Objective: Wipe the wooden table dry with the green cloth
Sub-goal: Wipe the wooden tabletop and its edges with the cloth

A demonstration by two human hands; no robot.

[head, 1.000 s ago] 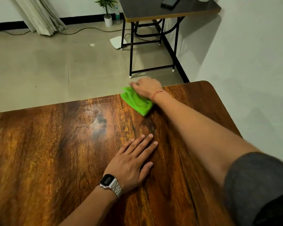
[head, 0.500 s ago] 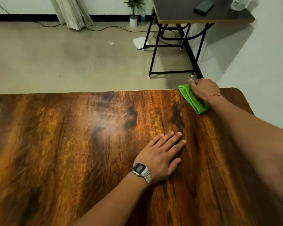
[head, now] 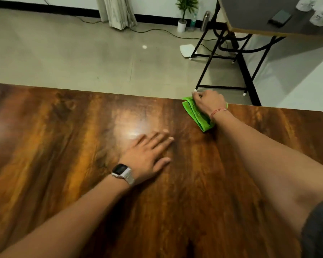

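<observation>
The wooden table (head: pixel 63 146) fills the lower part of the head view, dark brown with a shiny patch near its middle. A folded green cloth (head: pixel 193 113) lies at the table's far edge, right of centre. My right hand (head: pixel 209 103) presses down on it, fingers curled over its far end. Flat on the wood nearer to me rests my left hand (head: pixel 147 155), fingers spread, a silver watch on its wrist. It holds nothing.
Beyond the far edge is bare floor. A dark side table (head: pixel 259 17) on black metal legs stands at the back right with a phone (head: pixel 280 17) on it. A small potted plant (head: pixel 183 15), bottles and a curtain stand by the far wall. A white wall runs along the right.
The view has swung left and tilted. My right hand has slid the green cloth along the far edge, first to the right, then back leftward. My left hand stays flat on the wood.
</observation>
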